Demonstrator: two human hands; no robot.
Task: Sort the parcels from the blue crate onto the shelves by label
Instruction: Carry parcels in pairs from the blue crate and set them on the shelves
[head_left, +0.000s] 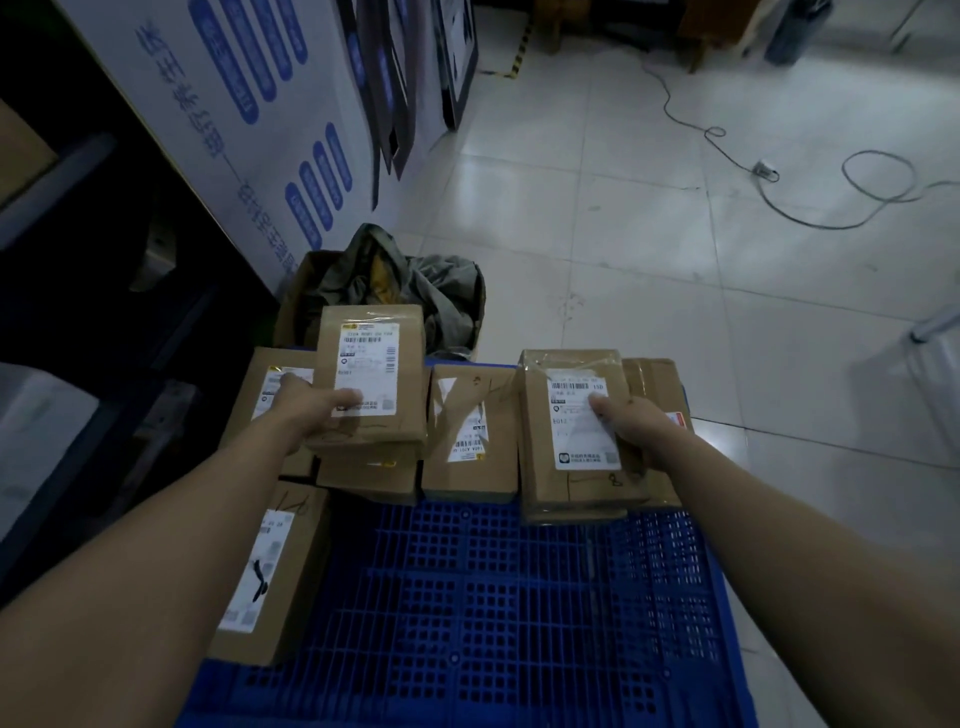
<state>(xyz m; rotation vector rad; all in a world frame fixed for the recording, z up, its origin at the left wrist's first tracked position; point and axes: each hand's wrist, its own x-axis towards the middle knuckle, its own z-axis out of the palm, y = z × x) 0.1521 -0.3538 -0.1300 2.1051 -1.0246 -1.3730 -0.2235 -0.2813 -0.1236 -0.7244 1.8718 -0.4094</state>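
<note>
Left hand (311, 410) gripped a small cardboard parcel (371, 410), thumb pinching its shipping label (366, 364), fingers hidden beneath; right hand (641, 431) gripped a taped parcel (540, 467) likewise; both were held label-up, evidently for reading before shelving; beside the right thumb a code beginning "E01" showed; the left label's print was illegible; further parcels (470, 431) lay below and between the fingers in the blue crate (519, 597).

Brown cardboard parcels (470, 431) lie in the blue plastic crate (519, 597) at 12 and 9 o'clock; an open cardboard box (302, 299) stands behind, 11 o'clock.
</note>
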